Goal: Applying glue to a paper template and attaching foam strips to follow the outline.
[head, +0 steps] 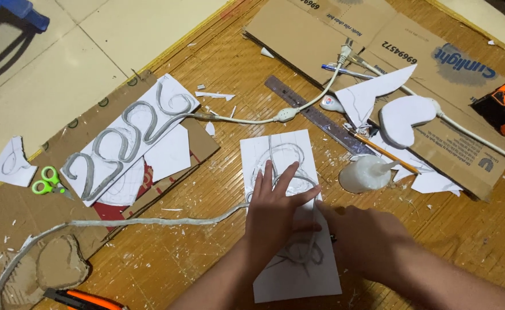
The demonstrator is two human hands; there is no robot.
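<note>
Woven bamboo mat, flattened cardboard, tiled floor

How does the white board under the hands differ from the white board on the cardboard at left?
The board under the hands lies on the wooden mat, pressed flat by the left hand, with the right hand at its edge; its grey tubing is only partly laid over pencil lines. The left board rests untouched on cardboard, tubing already shaped into several loops. Both are white sheets carrying the same grey tube.
</note>
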